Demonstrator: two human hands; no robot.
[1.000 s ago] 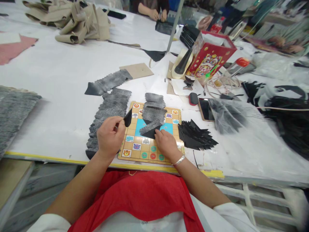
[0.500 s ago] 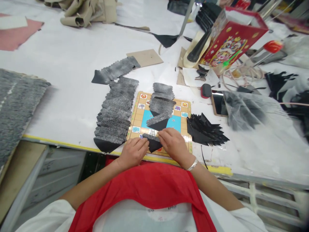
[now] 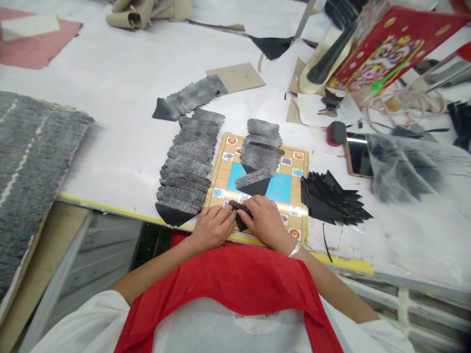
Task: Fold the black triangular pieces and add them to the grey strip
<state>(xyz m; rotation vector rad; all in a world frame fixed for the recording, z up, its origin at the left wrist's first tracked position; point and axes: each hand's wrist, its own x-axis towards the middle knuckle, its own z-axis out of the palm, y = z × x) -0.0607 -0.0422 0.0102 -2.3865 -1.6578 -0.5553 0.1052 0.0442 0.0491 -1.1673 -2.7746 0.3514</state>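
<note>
My left hand [image 3: 214,225] and my right hand [image 3: 267,220] are close together at the table's near edge. Both have their fingers closed on a small black leather piece [image 3: 241,224], whose far edge shows a dark speckled strip under the fingertips. It lies over a printed game board [image 3: 216,171]. Just beyond, a similar piece with a grey fuzzy edge [image 3: 255,187] rests on the board below a short overlapping row of such pieces [image 3: 262,147]. A longer overlapping row [image 3: 187,166] lies left of the board. To the right is a fanned pile of black pieces [image 3: 331,201].
A grey ribbed mat [image 3: 33,162] covers the left side. Farther right are a phone [image 3: 358,156], a clear plastic bag [image 3: 405,169], a small black-and-red case [image 3: 336,133] and a red box [image 3: 393,54]. Beige card [image 3: 241,78] lies at the back.
The view has shifted, so the table things appear farther right. My hands have drawn closer together on the black piece, and its light grey edge now looks darker and narrower.
</note>
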